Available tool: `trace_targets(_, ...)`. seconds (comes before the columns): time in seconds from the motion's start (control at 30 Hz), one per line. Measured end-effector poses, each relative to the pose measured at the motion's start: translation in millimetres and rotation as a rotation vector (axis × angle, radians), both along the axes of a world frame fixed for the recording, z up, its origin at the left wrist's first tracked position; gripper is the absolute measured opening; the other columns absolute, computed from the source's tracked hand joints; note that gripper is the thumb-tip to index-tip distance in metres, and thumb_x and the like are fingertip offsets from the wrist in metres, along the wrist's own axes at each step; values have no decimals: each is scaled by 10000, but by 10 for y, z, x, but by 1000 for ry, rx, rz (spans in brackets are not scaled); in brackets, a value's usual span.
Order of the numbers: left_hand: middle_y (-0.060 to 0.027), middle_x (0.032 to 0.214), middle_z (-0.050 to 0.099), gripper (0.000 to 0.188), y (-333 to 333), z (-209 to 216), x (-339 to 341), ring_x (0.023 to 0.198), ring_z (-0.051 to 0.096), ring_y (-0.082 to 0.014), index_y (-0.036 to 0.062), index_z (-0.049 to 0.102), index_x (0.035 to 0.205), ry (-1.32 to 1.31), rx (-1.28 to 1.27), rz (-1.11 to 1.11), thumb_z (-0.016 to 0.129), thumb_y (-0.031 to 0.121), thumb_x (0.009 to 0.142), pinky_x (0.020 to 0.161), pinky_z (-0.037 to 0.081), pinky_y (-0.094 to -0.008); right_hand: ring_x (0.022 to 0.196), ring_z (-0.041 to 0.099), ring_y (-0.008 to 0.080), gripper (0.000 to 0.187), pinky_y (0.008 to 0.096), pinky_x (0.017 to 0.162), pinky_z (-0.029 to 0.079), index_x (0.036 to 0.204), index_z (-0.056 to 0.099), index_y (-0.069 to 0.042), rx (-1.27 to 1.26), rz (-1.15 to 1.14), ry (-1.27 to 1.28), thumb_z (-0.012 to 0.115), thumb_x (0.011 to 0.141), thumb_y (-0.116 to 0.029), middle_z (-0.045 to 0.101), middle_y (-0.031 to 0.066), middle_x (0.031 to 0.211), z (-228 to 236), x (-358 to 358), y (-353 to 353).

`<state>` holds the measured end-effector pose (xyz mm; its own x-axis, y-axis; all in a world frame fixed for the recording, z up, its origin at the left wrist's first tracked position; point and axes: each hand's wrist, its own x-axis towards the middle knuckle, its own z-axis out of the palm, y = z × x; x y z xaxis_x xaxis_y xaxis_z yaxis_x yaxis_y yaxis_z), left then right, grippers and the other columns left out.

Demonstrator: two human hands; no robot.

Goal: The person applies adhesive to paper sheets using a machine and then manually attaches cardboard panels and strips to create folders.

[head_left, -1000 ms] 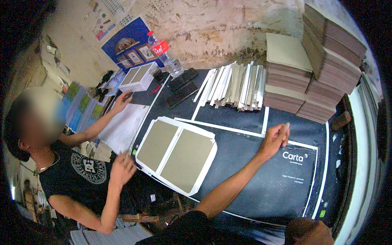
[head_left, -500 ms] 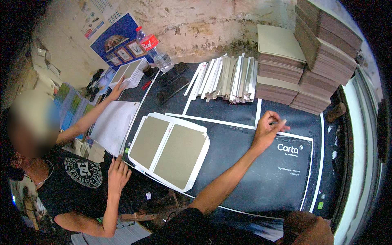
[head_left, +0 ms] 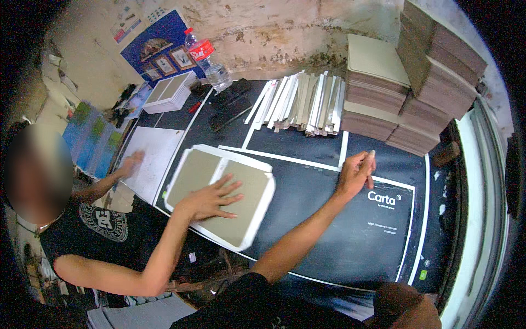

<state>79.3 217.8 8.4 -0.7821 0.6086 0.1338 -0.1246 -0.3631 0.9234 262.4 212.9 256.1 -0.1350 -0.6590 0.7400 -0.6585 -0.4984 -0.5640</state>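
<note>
My left hand (head_left: 357, 174) hovers over the dark printed sheet (head_left: 329, 219) on the table, its fingers drawn together and partly curled. Whether anything small is between them I cannot make out. At the lower right edge part of my right hand or arm (head_left: 419, 310) shows, dark and cut off, with no fingers visible. Left of my left arm lies a white-edged sheet with two grey-brown boards (head_left: 249, 205) and a pale strip between them, like an open book cover. A co-worker's hand (head_left: 211, 200) lies spread on it; that person's other hand (head_left: 131, 163), blurred, is over a white sheet (head_left: 156, 145).
Tall stacks of grey-brown boards (head_left: 378, 82) stand at the back right. Beside them lie many paper strips (head_left: 304, 104), dark blocks (head_left: 227, 109) and a plastic bottle (head_left: 211, 63). A pile of finished-looking covers (head_left: 172, 93) sits back left; a wooden rod (head_left: 446, 154) is at the right.
The co-worker's nearer hand has moved from the table edge onto the boards; the other came back from the pile to the white sheet. My left hand's fingers have shifted slightly. The view moved slightly.
</note>
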Motion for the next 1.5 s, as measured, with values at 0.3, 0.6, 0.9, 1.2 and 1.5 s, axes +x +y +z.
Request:
trace_targets(0.3,-11,634,569,409,186,-201,-101,619,502,-96,76,560,604,426,-202,102,715,242,944,569,404,-301,918,650,308,233,360,773,508,1078,697,0,52,-235,-626,550,1013,-168,641,177,1104,-611,510,340)
trace_targets(0.6,-68,1065,621,269,240,-289,-95,1044,618,-174,43,537,1138,383,-135,-118,678,204,976,945,520,-332,1034,688,205,303,321,863,570,1214,684,-11,-172,-730,-1483,693,938,-135,708,135,1181,-2367,2360,-6)
trace_targets(0.9,-141,1176,652,244,81,-280,-235,1124,630,-222,-1,544,1220,626,-309,-159,599,56,989,995,475,-327,932,721,301,587,376,799,577,1172,640,-19,533,-3100,-960,903,704,-255,745,137,989,-3215,5013,191)
trace_targets(1.2,-129,1117,660,197,153,-339,-225,1075,639,-217,-13,572,1148,634,-274,-172,627,69,979,963,495,-329,961,711,351,853,420,892,551,1281,642,-135,739,-3029,-1289,920,584,-540,730,163,1075,-3496,5388,200)
trace_targets(1.5,-106,1059,667,157,134,-270,-151,1011,632,-192,9,594,1103,665,-287,-186,640,80,972,939,490,-312,976,686,365,680,436,843,542,1165,664,26,337,-2983,-1732,925,628,-299,704,237,996,-3159,5379,204)
